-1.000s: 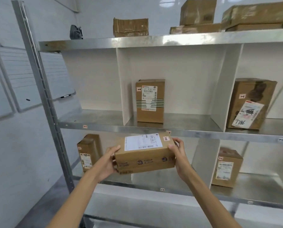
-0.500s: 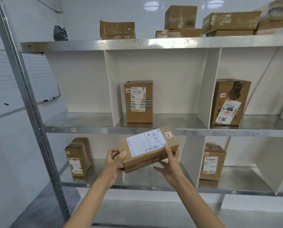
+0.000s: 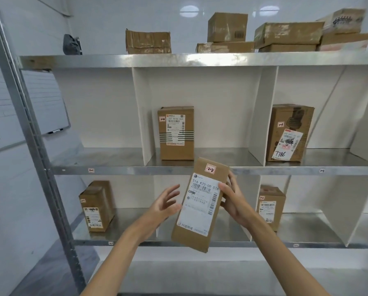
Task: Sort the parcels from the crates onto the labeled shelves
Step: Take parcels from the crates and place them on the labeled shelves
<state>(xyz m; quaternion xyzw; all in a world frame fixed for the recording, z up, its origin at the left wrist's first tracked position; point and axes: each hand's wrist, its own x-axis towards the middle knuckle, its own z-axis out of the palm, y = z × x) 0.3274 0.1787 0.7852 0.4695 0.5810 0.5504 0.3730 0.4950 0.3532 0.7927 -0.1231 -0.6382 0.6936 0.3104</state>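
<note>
A flat brown parcel (image 3: 200, 210) with a white shipping label and a small pink "2-2" sticker stands nearly upright in front of the metal shelf unit (image 3: 200, 170). My right hand (image 3: 232, 199) grips its right edge, thumb on the label face. My left hand (image 3: 164, 202) hovers just left of the parcel with fingers spread, touching at most its left edge. Behind the parcel lies the middle bay of the lower shelf (image 3: 200, 242).
Upright parcels stand in the bays: one marked 1-2 (image 3: 176, 133), one with "7786" (image 3: 290, 133), a lower left one (image 3: 96, 207) and a lower right one (image 3: 271, 207). Several boxes sit on the top shelf (image 3: 285, 35). A whiteboard (image 3: 44, 101) hangs left.
The parcel has turned from lying flat between both hands to standing nearly upright. My left hand has let go and opened; my right hand alone keeps hold.
</note>
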